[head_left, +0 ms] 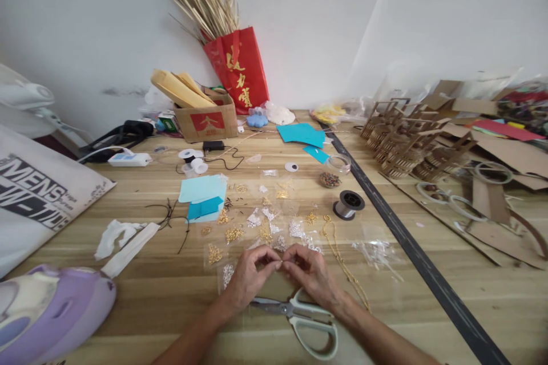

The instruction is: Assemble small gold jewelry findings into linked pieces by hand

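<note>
My left hand (252,271) and my right hand (311,274) meet fingertip to fingertip over the middle of the table. Both are closed in a pinch on something tiny and gold-coloured, too small to name. Under my wrists lie scissors (295,309) with pale handles. Just beyond my fingers spread small heaps of gold findings (234,234) and silver findings (296,228) on clear plastic. Beside my right hand a gold chain (341,256) runs down the table. A spool of fine wire (348,205) stands to the right.
Blue paper sheets (205,208) lie left of the findings. A bowl of beads (330,179) sits beyond them. Small woven baskets (398,142) crowd the right side. A purple-and-white appliance (64,311) occupies the near left corner. A red bag (240,68) with dry stalks leans on the wall.
</note>
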Available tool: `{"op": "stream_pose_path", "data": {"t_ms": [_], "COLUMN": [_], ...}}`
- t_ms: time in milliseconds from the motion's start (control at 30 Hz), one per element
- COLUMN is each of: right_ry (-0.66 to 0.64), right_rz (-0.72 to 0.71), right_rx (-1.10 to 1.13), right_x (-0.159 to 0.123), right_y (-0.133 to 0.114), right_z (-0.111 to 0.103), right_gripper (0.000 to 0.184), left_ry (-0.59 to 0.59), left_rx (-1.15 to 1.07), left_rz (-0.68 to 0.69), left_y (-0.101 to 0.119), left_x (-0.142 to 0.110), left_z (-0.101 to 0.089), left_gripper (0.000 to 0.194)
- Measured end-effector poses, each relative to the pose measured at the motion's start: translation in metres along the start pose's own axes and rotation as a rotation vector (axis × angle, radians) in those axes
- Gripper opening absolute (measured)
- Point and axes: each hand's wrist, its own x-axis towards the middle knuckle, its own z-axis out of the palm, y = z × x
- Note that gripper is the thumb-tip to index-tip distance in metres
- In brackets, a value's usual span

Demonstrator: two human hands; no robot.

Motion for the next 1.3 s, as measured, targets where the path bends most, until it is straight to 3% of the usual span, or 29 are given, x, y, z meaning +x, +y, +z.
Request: {"op": "stream_pose_path", "data": {"t_ms": [233,367,600,700,800,933,1300], "right_ry": [-0.064,-0.057,0.29,0.362,0.351,0.352,0.614], "right_rz": [0.105,0.054,-0.225,-0.37,-0.436,-0.452,-0.334], "right_rx": [0.252,0.232,-0.171,-0.386,-0.552,-0.614,-0.457], "right_x": [0.0,0.0,0.01,0.012,0.013,0.014,0.019], "right_y": [-0.003,-0.005,0.005,0.007,0.008,0.007,0.0], "right_z": [0.002,-0.004,-0.029,-0.037,-0.041,-0.046,-0.084], "right_gripper": [0.026,0.024,0.011,0.011,0.015,0.017,0.008], "left_ry": [-0.084,-0.076,0.077,0.109,0.119,0.146,0.184], "left_rx": [-0.251,-0.371,-0.67,-0.75,-0.791,-0.819,-0.845], "left_rz": [-0.067,-0.12,-0.197,-0.225,-0.237,-0.249,-0.245], "left_y": [0.0,-0.006,-0.018,-0.015,-0.011,-0.01,-0.011], "left_x": [0.003,0.005,0.009,0.01,0.011,0.012,0.013], "left_z": [-0.005,-0.008,-0.014,-0.016,-0.017,-0.018,-0.022], "left_gripper": [0.011,0.013,0.018,0.022,0.023,0.025,0.026]}}
